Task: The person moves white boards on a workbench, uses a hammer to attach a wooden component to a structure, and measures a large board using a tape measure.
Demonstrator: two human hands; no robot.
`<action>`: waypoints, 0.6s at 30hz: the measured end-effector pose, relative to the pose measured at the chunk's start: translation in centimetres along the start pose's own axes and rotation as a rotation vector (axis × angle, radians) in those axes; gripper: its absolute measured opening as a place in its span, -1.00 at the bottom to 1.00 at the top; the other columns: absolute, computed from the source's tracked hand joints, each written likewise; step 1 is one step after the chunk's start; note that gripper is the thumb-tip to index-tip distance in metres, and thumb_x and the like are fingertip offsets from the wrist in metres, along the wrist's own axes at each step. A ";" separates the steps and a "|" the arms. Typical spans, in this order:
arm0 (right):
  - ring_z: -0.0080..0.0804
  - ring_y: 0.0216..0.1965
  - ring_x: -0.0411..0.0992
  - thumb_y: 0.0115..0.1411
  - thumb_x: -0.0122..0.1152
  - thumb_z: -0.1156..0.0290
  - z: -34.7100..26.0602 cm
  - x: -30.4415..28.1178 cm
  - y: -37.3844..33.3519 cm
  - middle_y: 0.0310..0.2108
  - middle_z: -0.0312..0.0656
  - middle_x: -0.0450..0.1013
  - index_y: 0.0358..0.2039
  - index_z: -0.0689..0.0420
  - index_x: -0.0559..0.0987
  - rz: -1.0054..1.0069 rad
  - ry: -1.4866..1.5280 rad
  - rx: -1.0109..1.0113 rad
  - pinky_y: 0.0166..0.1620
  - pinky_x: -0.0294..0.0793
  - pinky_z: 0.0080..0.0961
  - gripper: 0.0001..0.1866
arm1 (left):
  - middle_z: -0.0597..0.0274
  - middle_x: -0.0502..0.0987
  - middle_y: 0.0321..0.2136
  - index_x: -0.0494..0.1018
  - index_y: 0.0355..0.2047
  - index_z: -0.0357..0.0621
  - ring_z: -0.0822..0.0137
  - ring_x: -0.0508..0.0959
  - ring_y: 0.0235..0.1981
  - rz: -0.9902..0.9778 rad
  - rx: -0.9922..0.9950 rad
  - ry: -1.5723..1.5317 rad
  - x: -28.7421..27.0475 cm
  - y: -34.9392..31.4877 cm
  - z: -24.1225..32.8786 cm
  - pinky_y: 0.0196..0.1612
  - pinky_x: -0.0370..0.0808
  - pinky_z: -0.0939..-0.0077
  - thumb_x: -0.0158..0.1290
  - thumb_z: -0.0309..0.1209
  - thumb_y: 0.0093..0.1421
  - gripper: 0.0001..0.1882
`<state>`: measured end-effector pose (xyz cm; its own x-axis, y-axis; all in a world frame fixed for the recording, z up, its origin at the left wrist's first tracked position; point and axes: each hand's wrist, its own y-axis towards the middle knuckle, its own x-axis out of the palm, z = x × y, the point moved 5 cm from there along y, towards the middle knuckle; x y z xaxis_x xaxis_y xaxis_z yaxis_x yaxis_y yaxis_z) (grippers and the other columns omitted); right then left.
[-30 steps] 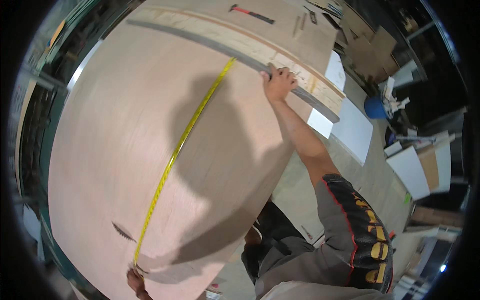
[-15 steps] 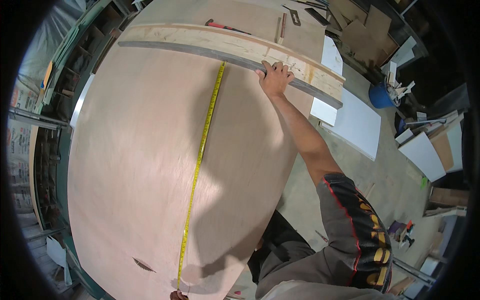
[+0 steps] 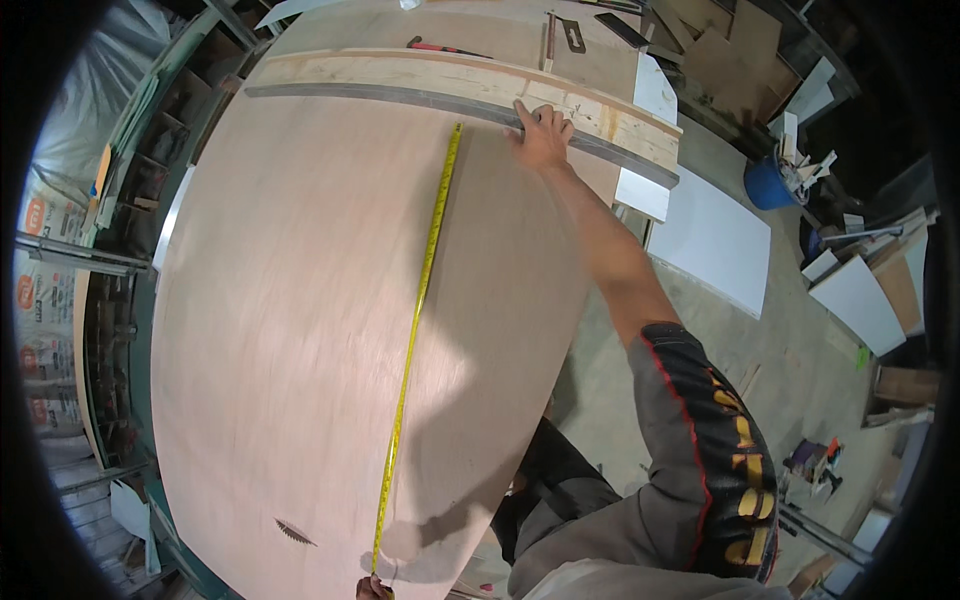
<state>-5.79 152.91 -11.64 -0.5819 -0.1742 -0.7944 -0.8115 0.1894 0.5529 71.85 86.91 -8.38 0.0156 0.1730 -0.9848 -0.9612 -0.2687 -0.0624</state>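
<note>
A yellow tape measure blade [image 3: 416, 310] runs lengthwise over the pale plywood sheet [image 3: 270, 300]. At the lower edge my left hand [image 3: 374, 588], partly cut off, closes on the tape's near end; its case is not visible. The blade's far end lies just short of a long wooden beam [image 3: 400, 82] with a grey front edge, laid across the sheet. My right hand [image 3: 542, 140] rests on that beam's edge right of the tape, fingers apart and the thumb in front of the edge.
A red-handled tool [image 3: 440, 46] and a flat dark tool with a slot [image 3: 573, 37] lie beyond the beam. Right of the sheet are white panels [image 3: 712, 240] and a blue bucket [image 3: 770, 183] of offcuts on the floor. Metal racking [image 3: 80, 255] stands left.
The tape's far end has come away from the beam, leaving a small gap. My right hand's fingers have shifted on the beam. The view has moved slightly.
</note>
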 end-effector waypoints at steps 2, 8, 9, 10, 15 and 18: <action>-0.05 0.15 0.19 0.26 0.23 0.02 -1.3 -1.9 -2.0 -0.01 -0.07 0.36 0.29 -0.09 0.42 0.171 0.051 -0.120 0.19 0.04 0.13 -0.39 | -0.17 0.56 -0.39 0.52 -0.31 -0.19 -0.05 0.58 -0.29 -0.410 -0.213 -0.077 0.7 0.5 -2.2 -0.26 0.46 0.02 -0.02 -0.14 0.38 -0.66; -0.38 -0.37 0.56 0.40 0.14 0.18 -13.5 -6.6 -28.6 -0.35 -0.14 0.54 -0.12 0.24 0.49 -0.539 0.884 0.409 -0.41 0.55 -0.43 -0.67 | 0.16 0.53 -0.54 0.51 -0.46 -0.25 0.28 0.54 -0.48 -0.626 -0.484 -0.716 1.0 -1.4 -4.3 -0.41 0.47 0.30 -0.07 -0.24 0.47 -0.59; -0.36 -0.42 0.56 0.40 0.13 0.15 -16.0 -8.6 -33.2 -0.35 -0.12 0.54 -0.11 0.26 0.49 -0.673 1.088 0.624 -0.47 0.55 -0.42 -0.63 | 0.27 0.50 -0.56 0.54 -0.46 -0.23 0.41 0.49 -0.50 -0.640 -0.451 -0.783 1.6 -1.7 -5.6 -0.42 0.44 0.42 -0.06 -0.23 0.48 -0.58; -0.33 -0.47 0.56 0.41 0.12 0.11 -18.8 -10.3 -36.7 -0.36 -0.10 0.55 -0.09 0.29 0.49 -0.807 1.275 0.850 -0.53 0.55 -0.41 -0.58 | 0.37 0.48 -0.59 0.58 -0.46 -0.21 0.54 0.45 -0.53 -0.657 -0.416 -0.853 1.6 -1.0 -5.3 -0.43 0.41 0.54 -0.05 -0.22 0.49 -0.57; -0.44 -0.40 0.61 0.41 0.11 0.03 -28.6 -13.7 -40.9 -0.30 -0.16 0.59 -0.16 0.18 0.54 -1.121 1.271 0.732 -0.45 0.61 -0.49 -0.59 | 0.43 0.43 -0.61 0.64 -0.38 -0.16 0.53 0.43 -0.56 -0.843 -0.449 -0.833 0.4 1.8 -4.2 -0.45 0.40 0.53 -0.04 -0.12 0.47 -0.55; -0.44 -0.41 0.62 0.41 0.13 0.08 -30.8 -11.0 -40.9 -0.37 -0.17 0.60 -0.22 0.20 0.56 -1.055 1.252 0.698 -0.45 0.61 -0.49 -0.62 | 0.45 0.43 -0.59 0.65 -0.35 -0.16 0.54 0.42 -0.54 -0.770 -0.295 -0.807 2.1 2.8 -6.3 -0.45 0.40 0.53 -0.04 -0.11 0.47 -0.56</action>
<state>32.14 117.33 -17.78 0.1606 -0.9791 0.1249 -0.8542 -0.2013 -0.4793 70.88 80.58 -11.65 0.2870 0.9144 -0.2856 -0.6701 -0.0214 -0.7420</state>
